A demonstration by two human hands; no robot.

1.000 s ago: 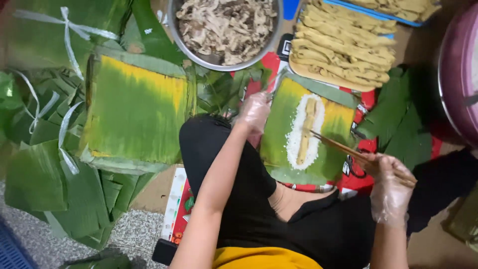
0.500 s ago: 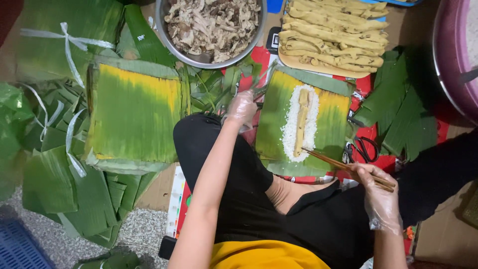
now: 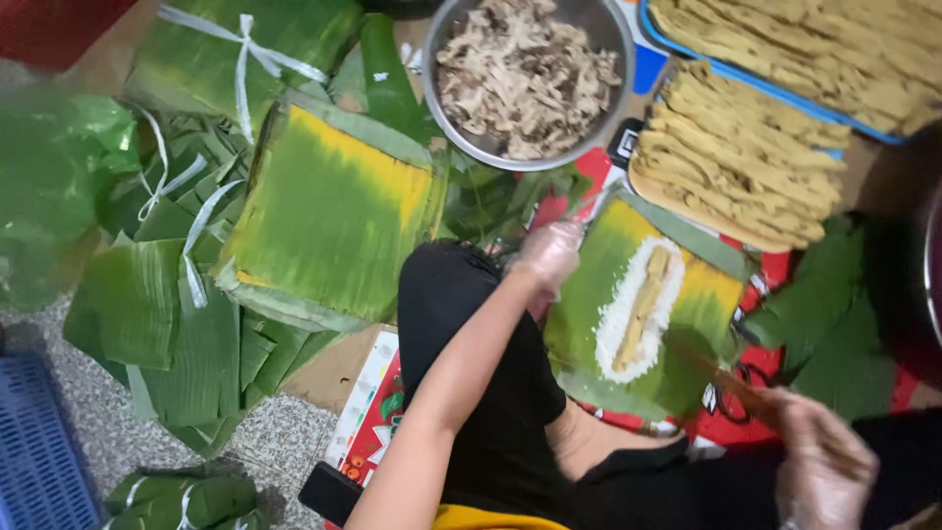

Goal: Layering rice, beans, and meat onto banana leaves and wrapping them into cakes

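Green banana leaf (image 3: 638,314) lies under my gloved left hand (image 3: 549,257), fingers pressed flat on its near edge. Rice (image 3: 628,314) and yellow strip (image 3: 643,304) are laid beside that hold; meat bowl (image 3: 530,79) beyond. Right hand (image 3: 819,471) pinches chopsticks (image 3: 731,383). Folding and tying remain, I judge.

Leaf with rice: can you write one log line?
left hand: on banana leaf | right hand: holding chopsticks | rice: yellow strip on top
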